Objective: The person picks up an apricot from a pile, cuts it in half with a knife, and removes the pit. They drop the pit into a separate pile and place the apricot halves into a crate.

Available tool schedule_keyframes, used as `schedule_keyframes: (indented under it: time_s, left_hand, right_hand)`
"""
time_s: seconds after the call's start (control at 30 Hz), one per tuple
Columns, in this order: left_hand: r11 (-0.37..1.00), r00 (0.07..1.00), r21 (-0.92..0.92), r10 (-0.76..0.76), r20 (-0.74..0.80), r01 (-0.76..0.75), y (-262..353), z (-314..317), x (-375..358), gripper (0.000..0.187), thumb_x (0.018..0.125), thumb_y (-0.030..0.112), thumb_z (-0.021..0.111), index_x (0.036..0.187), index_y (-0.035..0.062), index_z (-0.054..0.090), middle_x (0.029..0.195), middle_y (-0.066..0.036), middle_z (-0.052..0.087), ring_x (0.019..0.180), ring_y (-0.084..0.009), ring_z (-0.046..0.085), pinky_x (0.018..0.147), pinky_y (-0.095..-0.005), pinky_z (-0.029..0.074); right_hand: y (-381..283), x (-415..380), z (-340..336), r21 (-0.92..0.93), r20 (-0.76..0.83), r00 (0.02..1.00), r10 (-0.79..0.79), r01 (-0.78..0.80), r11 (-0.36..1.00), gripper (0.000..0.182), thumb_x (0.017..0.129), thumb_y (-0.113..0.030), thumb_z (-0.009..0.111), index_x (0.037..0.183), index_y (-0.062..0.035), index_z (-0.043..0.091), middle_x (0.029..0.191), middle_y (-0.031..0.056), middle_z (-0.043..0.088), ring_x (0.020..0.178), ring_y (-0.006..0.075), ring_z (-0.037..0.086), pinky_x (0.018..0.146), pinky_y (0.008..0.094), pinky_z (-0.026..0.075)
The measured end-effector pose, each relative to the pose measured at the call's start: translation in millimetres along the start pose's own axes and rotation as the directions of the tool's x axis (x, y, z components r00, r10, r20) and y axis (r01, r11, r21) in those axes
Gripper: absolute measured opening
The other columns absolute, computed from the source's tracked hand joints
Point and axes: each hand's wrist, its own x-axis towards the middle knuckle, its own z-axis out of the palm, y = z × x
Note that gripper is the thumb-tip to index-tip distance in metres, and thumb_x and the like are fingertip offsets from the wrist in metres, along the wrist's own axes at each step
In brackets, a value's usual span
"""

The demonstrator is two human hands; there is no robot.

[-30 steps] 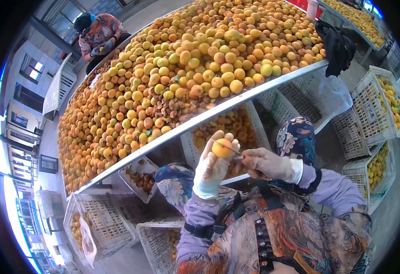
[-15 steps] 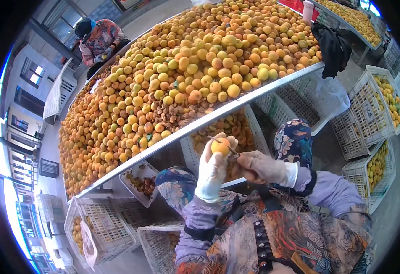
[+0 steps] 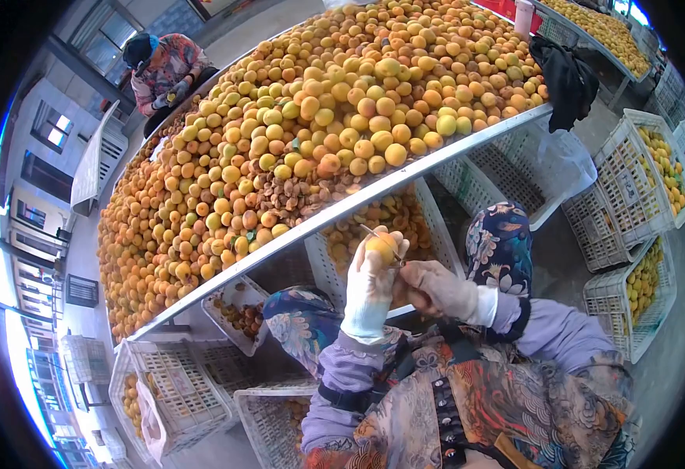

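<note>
My left hand [image 3: 366, 289], in a white glove, is closed around a yellow-orange apricot [image 3: 381, 249] held upright in the fingertips. A thin knife [image 3: 368, 230] lies against the fruit, its narrow blade showing past the top left side. Its handle end disappears into my gloved right hand [image 3: 442, 291], whose fingers are wrapped round it. Both hands are above a white crate [image 3: 324, 264] of opened apricot pieces [image 3: 411, 223]. Beyond them, the metal-edged table [image 3: 405, 176] bears a large heap of whole apricots [image 3: 225, 180], with brown pits [image 3: 299, 195] near its edge.
A smaller crate [image 3: 258, 344] with dark pieces stands under the table. More crates [image 3: 182, 383] are at left and stacked crates [image 3: 632, 187] at right. A black cloth [image 3: 565, 78] hangs from the table corner. Another person [image 3: 172, 66] sits at the far left side, hands on fruit.
The apricot has turned slightly in my left hand, and my right hand has dipped a little beside it. The whole view has shifted slightly.
</note>
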Motion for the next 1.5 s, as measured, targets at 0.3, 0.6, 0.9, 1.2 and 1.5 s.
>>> schedule_keyframes:
  time_s: [0.3,0.6,0.9,1.2,1.5]
  left_hand:
    - [0.996,0.999,0.089,0.03,0.019,-0.031,-11,-10,5,0.053,0.095,0.031,0.051,0.136,0.004,0.031,0.125,-0.014,0.05,0.114,-0.0225,0.05,0.101,-0.0341,0.037]
    - [0.967,0.975,-0.151,-0.217,-0.05,0.208,-16,-9,4,0.052,0.09,0.052,0.048,0.118,0.0073,0.049,0.107,-0.011,0.06,0.098,-0.0216,0.056,0.09,-0.0353,0.044]
    - [0.996,0.992,0.085,-0.005,-0.123,0.016,-17,-6,8,0.035,0.097,0.034,0.045,0.117,0.0056,0.048,0.104,-0.011,0.06,0.092,-0.016,0.056,0.084,-0.0302,0.044]
    - [0.96,0.947,0.076,-0.25,-0.201,0.27,-21,-23,15,0.054,0.091,0.056,0.042,0.108,0.0059,0.05,0.098,-0.013,0.06,0.077,-0.0186,0.06,0.07,-0.0309,0.052]
    - [0.967,0.985,0.253,0.014,-0.17,0.03,-16,2,12,0.042,0.096,0.041,0.044,0.112,0.0024,0.05,0.096,-0.009,0.06,0.088,-0.0177,0.056,0.081,-0.0311,0.046]
  right_hand:
    - [-9,1,-4,0.047,-0.058,0.99,0.13,-0.128,0.991,0.048,0.097,-0.046,0.038,0.088,-0.003,0.056,0.05,-0.0011,0.04,0.035,0.0078,0.031,0.032,0.0229,0.023]
    - [22,9,-1,0.01,-0.125,0.992,0.024,-0.023,1.0,0.042,0.094,-0.05,0.044,0.088,-0.0094,0.056,0.049,-0.0009,0.042,0.034,0.0075,0.035,0.031,0.022,0.025]
    - [-5,2,-3,0.073,-0.067,0.986,0.151,-0.146,0.987,0.046,0.095,-0.047,0.041,0.086,-0.0044,0.054,0.048,-0.0017,0.039,0.035,0.0074,0.03,0.032,0.0227,0.023]
    - [8,4,-2,0.119,-0.079,0.99,0.115,-0.105,0.987,0.043,0.097,-0.044,0.04,0.086,-0.0049,0.053,0.047,-0.0016,0.037,0.032,0.0077,0.028,0.03,0.0226,0.021]
    - [1,4,-4,0.204,-0.126,0.98,0.152,-0.124,0.971,0.044,0.096,-0.045,0.041,0.087,-0.0044,0.055,0.047,-0.0005,0.038,0.033,0.0087,0.03,0.03,0.023,0.022]
